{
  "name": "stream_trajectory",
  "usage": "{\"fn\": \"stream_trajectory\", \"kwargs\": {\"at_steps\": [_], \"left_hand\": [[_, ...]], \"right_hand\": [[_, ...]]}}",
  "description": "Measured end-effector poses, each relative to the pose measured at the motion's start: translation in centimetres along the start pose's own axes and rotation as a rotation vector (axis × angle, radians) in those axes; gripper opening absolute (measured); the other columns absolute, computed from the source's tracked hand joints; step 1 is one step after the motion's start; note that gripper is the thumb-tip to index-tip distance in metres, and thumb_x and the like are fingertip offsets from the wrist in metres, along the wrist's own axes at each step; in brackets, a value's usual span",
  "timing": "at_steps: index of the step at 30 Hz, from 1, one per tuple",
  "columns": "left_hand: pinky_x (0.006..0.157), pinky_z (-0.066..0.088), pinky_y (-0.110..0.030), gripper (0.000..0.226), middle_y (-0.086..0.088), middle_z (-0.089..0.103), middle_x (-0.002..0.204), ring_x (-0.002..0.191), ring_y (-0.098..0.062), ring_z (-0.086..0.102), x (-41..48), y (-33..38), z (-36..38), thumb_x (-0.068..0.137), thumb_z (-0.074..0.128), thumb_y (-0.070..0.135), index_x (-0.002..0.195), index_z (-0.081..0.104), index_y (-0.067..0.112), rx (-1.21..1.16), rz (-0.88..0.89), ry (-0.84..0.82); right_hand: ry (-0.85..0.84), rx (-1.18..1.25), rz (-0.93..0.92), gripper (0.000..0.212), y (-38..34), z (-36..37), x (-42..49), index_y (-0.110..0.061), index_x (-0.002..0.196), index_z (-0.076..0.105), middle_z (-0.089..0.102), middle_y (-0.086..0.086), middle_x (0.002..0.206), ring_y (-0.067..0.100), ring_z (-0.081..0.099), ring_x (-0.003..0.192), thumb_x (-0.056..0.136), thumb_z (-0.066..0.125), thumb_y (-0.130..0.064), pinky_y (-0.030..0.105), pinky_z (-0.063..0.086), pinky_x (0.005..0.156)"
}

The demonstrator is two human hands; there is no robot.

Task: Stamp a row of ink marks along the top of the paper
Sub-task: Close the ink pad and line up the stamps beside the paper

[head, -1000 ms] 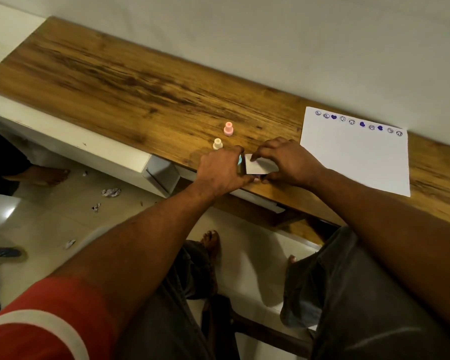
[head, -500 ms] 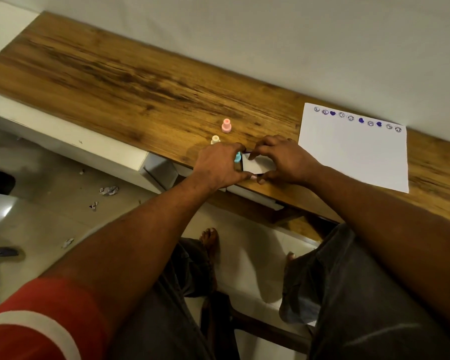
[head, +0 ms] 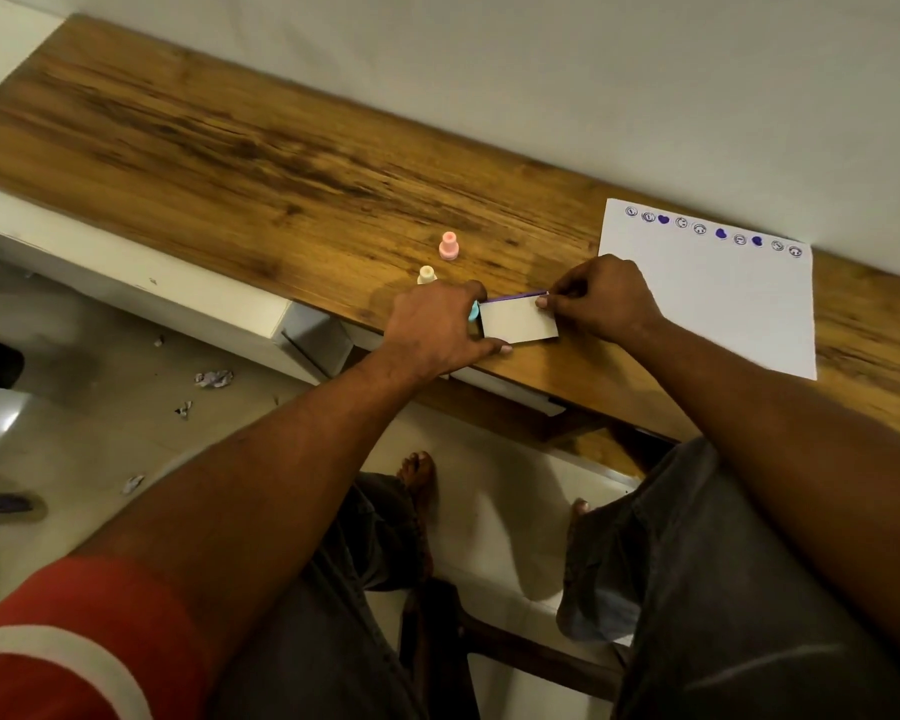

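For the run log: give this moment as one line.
left hand: holds ink pad case | right hand: pinches its far corner | paper: stamped row along top | pink stamp, cream stamp: standing, untouched

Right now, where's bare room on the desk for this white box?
Desktop left of the pink stamp and cream stamp is bare to the wall. Crowded between stamps and paper, where left hand and right hand grip the white box.

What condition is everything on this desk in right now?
White paper sheet: flat, purple marks stamped along top edge.
Small white ink box: purple strip showing at far edge; left hand grips it, right hand pinches its corner.
Pink plastic stamp: upright, untouched.
Cream plastic stamp: upright, behind left hand.
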State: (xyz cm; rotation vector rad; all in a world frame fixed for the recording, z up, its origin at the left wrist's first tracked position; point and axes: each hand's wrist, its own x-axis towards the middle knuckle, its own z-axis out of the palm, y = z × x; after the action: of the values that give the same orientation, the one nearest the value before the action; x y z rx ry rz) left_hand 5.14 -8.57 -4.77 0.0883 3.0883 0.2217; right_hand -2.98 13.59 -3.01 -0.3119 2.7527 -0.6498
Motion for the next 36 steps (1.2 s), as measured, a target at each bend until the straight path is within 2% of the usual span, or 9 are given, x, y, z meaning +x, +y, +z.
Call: {"fn": "stream_trajectory", "kwargs": {"at_steps": [4,7,10,13,24,26,29,36], "left_hand": [[0.071,0.044,-0.031,0.08,-0.001,0.072,0.119,0.106,-0.021,0.066,0.0,0.0,0.1,0.079,0.063,0.084,0.139,0.057,0.031,-0.005,0.013,-0.004],[0.072,0.048,-0.032,0.082,-0.002,0.072,0.118,0.105,-0.021,0.066,0.1,0.0,0.2,0.078,0.063,0.085,0.139,0.057,0.03,-0.018,0.019,-0.005],[0.073,0.05,-0.032,0.082,-0.002,0.072,0.118,0.105,-0.02,0.066,0.2,-0.1,0.2,0.078,0.063,0.086,0.139,0.057,0.03,-0.018,0.015,-0.015],[0.071,0.047,-0.031,0.082,-0.001,0.072,0.117,0.103,-0.02,0.066,0.3,-0.2,0.1,0.078,0.062,0.086,0.138,0.057,0.031,-0.012,0.02,-0.014],[0.07,0.045,-0.031,0.083,-0.001,0.073,0.118,0.104,-0.02,0.066,0.4,-0.3,0.1,0.079,0.061,0.086,0.141,0.057,0.03,-0.016,0.033,-0.018],[0.07,0.046,-0.031,0.084,-0.001,0.073,0.117,0.103,-0.02,0.066,0.5,-0.3,0.1,0.079,0.062,0.086,0.141,0.058,0.03,-0.02,0.031,-0.018],[0.071,0.047,-0.031,0.082,-0.001,0.073,0.114,0.102,-0.02,0.066,0.6,-0.3,0.3,0.078,0.062,0.086,0.138,0.06,0.03,-0.027,0.018,0.0],[0.072,0.047,-0.032,0.08,-0.001,0.072,0.112,0.101,-0.02,0.066,0.5,0.1,0.0,0.077,0.064,0.085,0.133,0.062,0.028,-0.019,-0.01,-0.007]], "right_hand": [[-0.03,0.132,0.131,0.035,0.3,0.4,0.4,-0.017,0.111,0.08,0.077,0.0,0.105,0.011,0.067,0.09,0.084,0.081,-0.04,0.031,0.057,0.082],[-0.082,0.271,0.238,0.033,0.6,0.5,0.6,-0.015,0.109,0.08,0.076,0.001,0.098,0.014,0.072,0.085,0.084,0.082,-0.037,0.034,0.061,0.081],[-0.124,0.37,0.335,0.033,0.5,0.4,0.9,-0.014,0.107,0.078,0.075,0.001,0.095,0.015,0.072,0.084,0.083,0.083,-0.036,0.031,0.06,0.072],[-0.147,0.422,0.38,0.029,0.3,0.3,1.0,-0.012,0.104,0.078,0.075,0.003,0.092,0.015,0.07,0.079,0.084,0.082,-0.033,0.025,0.05,0.059],[-0.196,0.541,0.564,0.033,-0.3,0.0,1.4,-0.007,0.104,0.075,0.076,0.006,0.09,0.013,0.07,0.07,0.081,0.086,-0.027,0.024,0.055,0.06],[-0.179,0.54,0.553,0.033,-0.2,0.0,1.3,-0.008,0.103,0.077,0.077,0.006,0.09,0.013,0.07,0.072,0.08,0.086,-0.028,0.025,0.056,0.064],[-0.145,0.473,0.48,0.031,-0.1,0.0,1.0,-0.011,0.099,0.079,0.076,0.006,0.086,0.013,0.068,0.068,0.08,0.086,-0.034,0.026,0.053,0.06],[-0.063,0.191,0.228,0.032,-0.2,0.3,0.4,-0.015,0.104,0.079,0.075,-0.002,0.087,0.012,0.071,0.074,0.086,0.079,-0.042,0.025,0.055,0.067]]}}
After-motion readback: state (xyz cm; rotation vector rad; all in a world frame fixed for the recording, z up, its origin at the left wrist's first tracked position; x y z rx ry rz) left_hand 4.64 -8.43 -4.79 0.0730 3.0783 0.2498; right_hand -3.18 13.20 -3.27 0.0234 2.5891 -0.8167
